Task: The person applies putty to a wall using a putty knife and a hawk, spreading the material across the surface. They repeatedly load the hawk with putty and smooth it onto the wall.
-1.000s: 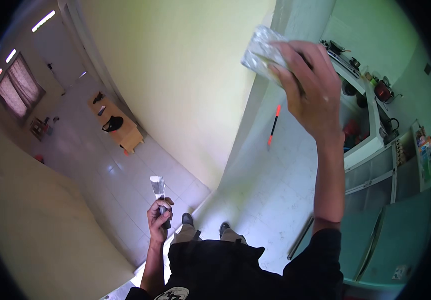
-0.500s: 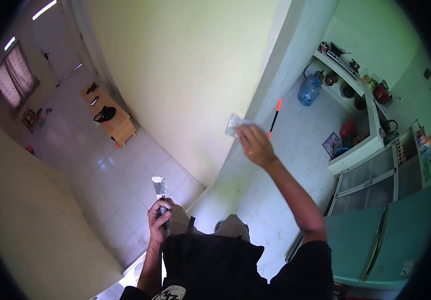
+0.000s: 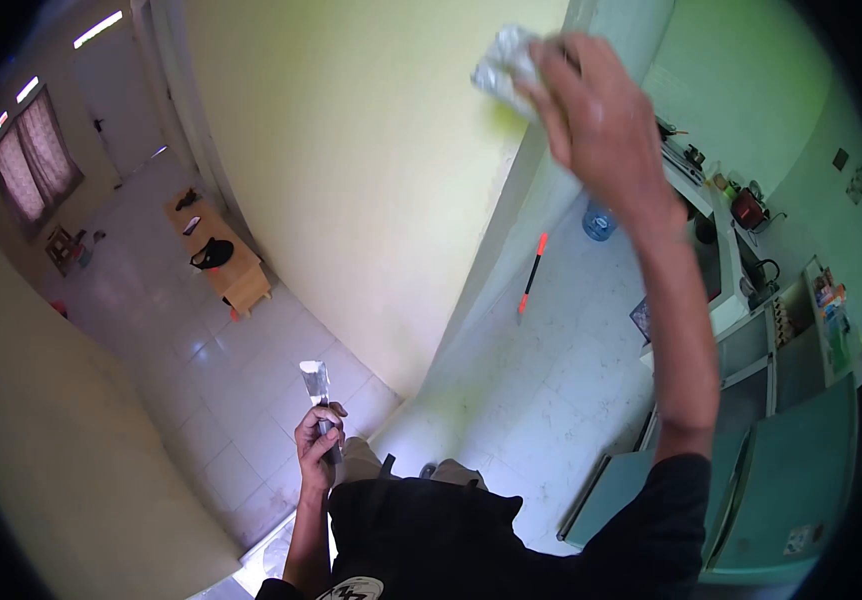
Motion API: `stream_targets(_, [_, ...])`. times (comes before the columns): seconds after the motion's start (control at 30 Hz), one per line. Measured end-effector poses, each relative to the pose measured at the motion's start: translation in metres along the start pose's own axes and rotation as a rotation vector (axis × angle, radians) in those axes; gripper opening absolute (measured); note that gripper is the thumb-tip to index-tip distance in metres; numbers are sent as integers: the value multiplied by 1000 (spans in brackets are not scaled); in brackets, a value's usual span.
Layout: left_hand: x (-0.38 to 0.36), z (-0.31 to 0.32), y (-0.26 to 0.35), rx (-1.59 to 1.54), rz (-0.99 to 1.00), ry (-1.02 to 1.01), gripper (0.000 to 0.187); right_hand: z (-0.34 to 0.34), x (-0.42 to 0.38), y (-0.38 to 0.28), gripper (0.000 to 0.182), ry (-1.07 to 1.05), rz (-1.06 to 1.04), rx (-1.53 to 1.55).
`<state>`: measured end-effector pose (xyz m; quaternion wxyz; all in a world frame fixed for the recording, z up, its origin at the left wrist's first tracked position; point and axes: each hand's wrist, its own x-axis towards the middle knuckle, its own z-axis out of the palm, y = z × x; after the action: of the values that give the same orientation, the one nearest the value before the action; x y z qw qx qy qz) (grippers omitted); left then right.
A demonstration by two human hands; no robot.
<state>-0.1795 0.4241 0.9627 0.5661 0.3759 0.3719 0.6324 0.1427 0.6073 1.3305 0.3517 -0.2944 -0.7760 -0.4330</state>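
Observation:
My left hand (image 3: 317, 442) is closed around the handle of a putty knife (image 3: 316, 380), held upright low in front of me. White residue covers part of its blade. Raised high, my right hand (image 3: 599, 115) pinches a crumpled silvery-white sheet (image 3: 505, 70) at the cream wall (image 3: 371, 150), close to its outer corner. The sheet is blurred, so its material and whether it presses on the wall are hard to make out.
A wooden bench (image 3: 241, 285) bearing a black cap (image 3: 213, 254) stands along the wall at left. An orange-and-black stick (image 3: 534, 275) is beyond the corner, near a blue water jug (image 3: 598, 222). At right are a kitchen counter (image 3: 726, 310) and a green fridge (image 3: 791, 480).
My right hand has moved up along the wall corner with the crumpled sheet, now closer to the camera. My left hand keeps the putty knife in nearly the same place.

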Motion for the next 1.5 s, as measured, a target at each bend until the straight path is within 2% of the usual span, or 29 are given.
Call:
stream_targets(0.1, [3, -7, -7, 10, 41, -39, 36, -15, 26, 1, 25, -409, 223, -59])
stream_targets(0.13, [6, -9, -10, 4, 56, -42, 37, 12, 10, 9, 25, -116, 29, 9])
stream_targets(0.33, [10, -33, -22, -8, -4, -104, 40, 39, -80, -57, 19, -377, 138, 99])
stream_targets(0.47, [18, -54, -36, 13, 11, -171, 34, 73, -164, -109, 20, -495, 179, 88])
stream_targets(0.57, [20, -73, -54, 47, -17, -164, 34, 92, -212, -139, 28, -517, 222, 113])
stream_targets(0.6, [21, -84, -62, 136, -35, -157, 41, 99, -229, -151, 32, -532, 236, 136])
stream_targets(0.77, [29, -111, -94, 104, -76, -149, 38, 155, -325, -234, 43, -593, 254, 129])
stream_targets(0.83, [29, -124, -103, 101, -103, -155, 36, 189, -374, -270, 45, -506, 221, 186])
stream_targets(0.87, [30, -137, -114, 106, -127, -153, 34, 200, -398, -293, 40, -637, 318, 267])
stream_targets(0.97, [27, -136, -105, 78, -174, -147, 33, 189, -441, -343, 31, -598, 756, 575])
stream_targets(1.07, [23, -130, -84, 67, -293, -114, 32, 174, -464, -397, 29, -259, 1803, 712])
stream_targets(1.13, [27, -121, -71, 77, -367, -94, 32, 204, -503, -432, 29, 344, 2363, 944])
stream_targets(1.17, [26, -123, -63, 87, -392, -101, 32, 218, -508, -449, 29, 734, 2586, 1041])
stream_targets(1.2, [29, -125, -56, 94, -412, -109, 32, 228, -498, -459, 27, 822, 2562, 1111])
stream_targets(1.23, [29, -132, -48, 129, -412, -120, 32, 243, -492, -471, 20, 1000, 2515, 1171])
stream_targets(1.3, [29, -135, -31, 194, -414, -134, 33, 272, -489, -480, 20, 1210, 2428, 1187])
stream_targets(1.4, [34, -150, -18, 277, -446, -113, 34, 296, -506, -474, 30, 1278, 2330, 1087])
stream_targets(1.5, [41, -166, -22, 321, -466, -126, 33, 282, -520, -464, 34, 1283, 2196, 1137])
